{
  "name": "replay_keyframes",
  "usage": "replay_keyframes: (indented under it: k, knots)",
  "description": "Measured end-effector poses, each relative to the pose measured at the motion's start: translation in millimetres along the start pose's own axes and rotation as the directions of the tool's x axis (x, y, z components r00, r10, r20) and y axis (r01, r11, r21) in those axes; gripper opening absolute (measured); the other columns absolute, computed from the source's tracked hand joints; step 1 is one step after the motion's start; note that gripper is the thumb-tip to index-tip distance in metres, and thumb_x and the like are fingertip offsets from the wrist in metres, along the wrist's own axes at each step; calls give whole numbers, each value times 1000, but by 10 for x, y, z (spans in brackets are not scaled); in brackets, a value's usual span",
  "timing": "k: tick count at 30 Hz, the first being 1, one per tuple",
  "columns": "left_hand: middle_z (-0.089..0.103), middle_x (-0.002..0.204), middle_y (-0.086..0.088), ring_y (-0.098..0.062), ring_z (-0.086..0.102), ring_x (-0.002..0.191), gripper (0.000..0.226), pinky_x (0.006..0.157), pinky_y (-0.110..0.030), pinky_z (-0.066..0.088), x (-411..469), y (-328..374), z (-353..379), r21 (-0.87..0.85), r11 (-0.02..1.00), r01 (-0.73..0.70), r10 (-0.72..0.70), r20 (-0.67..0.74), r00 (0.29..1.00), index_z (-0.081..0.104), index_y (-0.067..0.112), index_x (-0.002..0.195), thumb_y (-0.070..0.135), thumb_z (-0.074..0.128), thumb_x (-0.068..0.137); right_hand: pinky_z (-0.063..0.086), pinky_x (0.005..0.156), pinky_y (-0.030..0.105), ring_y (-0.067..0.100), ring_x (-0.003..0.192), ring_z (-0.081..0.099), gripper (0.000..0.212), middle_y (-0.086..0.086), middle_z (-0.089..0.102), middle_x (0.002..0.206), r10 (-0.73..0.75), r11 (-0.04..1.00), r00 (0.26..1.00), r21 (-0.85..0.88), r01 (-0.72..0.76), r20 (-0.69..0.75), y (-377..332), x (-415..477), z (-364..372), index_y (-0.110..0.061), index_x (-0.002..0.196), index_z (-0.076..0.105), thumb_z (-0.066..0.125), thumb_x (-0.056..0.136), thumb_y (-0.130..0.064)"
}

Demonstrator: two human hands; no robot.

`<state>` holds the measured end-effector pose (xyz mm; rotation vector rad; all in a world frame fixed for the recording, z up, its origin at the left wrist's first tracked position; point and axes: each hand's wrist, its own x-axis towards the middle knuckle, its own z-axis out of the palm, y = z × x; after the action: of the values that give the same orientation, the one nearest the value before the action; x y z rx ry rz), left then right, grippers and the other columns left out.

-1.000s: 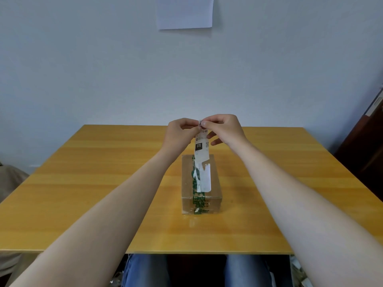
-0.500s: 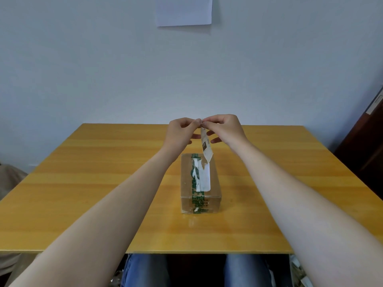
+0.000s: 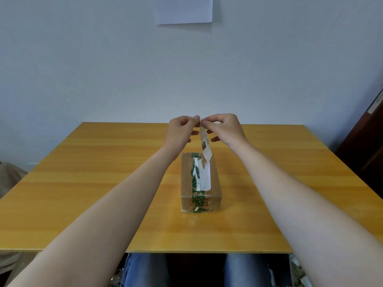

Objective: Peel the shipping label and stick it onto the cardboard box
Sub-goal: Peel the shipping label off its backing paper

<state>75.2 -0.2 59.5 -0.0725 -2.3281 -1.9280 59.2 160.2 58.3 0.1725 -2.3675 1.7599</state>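
Note:
A small cardboard box [image 3: 215, 181] sealed with green printed tape lies lengthwise in the middle of the table, with white label remnants on its top. Above its far end hangs a narrow shipping label [image 3: 204, 145] with black print, seen almost edge-on. My left hand [image 3: 180, 131] and my right hand [image 3: 224, 127] meet at the label's top edge, each pinching it between thumb and forefinger. The label's lower end hangs just over the box top; whether it touches is unclear.
The box stands on a yellow wooden table [image 3: 103, 183] against a pale wall. A white sheet of paper [image 3: 184, 9] is stuck high on the wall. Dark furniture [image 3: 369, 146] stands at the right edge. My jeans-clad knees [image 3: 145, 270] show under the table's near edge.
The label has turned from facing me to nearly edge-on, and its long white lower part no longer hangs in front of the box. Both hands stay at the top edge.

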Motion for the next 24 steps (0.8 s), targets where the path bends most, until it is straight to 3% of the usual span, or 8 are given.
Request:
replay_keyframes:
  k: [12,18,24]
  knots:
    - [78,103,2,-16,76,95,19,86,-46,61,41,-27,-10,6,1000,3,-2,-13,1000,75,18,93,28,63,102,64,63,34,14,87,74,5,-6,77,101,-11,1000,1000,-17,10,-15,56,39,37,-24,90,81,77,92,-25]
    - [79,104,-4,-17,76,97,20,85,-46,62,88,-54,-4,21,1000,-16,16,-22,1000,77,13,102,27,63,102,64,60,33,20,88,76,20,-5,80,99,1,1000,1000,29,0,-29,68,54,60,-18,96,85,80,90,-36]
    - [78,102,1,-14,76,95,17,85,-46,63,141,-65,15,16,999,-29,29,-35,999,76,20,95,27,61,103,65,62,36,20,84,77,10,-3,81,95,38,996,998,87,-34,-47,69,104,88,-18,90,84,79,92,-27]
